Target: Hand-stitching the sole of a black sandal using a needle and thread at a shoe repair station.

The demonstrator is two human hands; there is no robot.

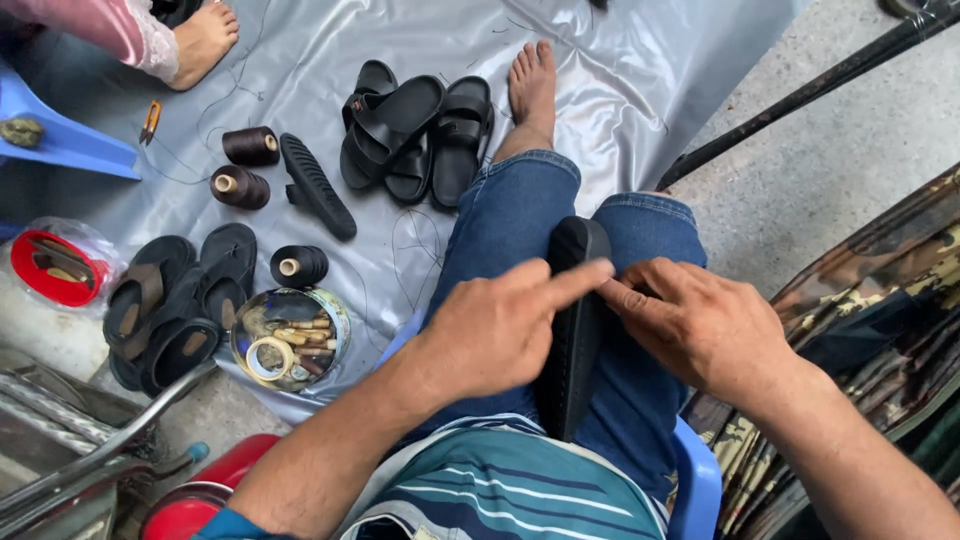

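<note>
Black rubber sandal sole (572,340), long and narrow, ribbed tread side showing, stands on edge lengthwise between the person's jeans-clad knees, toe end pointing away, near end against the striped shirt; both hands touch its upper part.

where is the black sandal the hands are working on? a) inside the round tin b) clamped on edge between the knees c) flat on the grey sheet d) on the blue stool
b: the black sandal stands on edge between the jeans-clad knees, with the left hand and right hand touching it.
</note>
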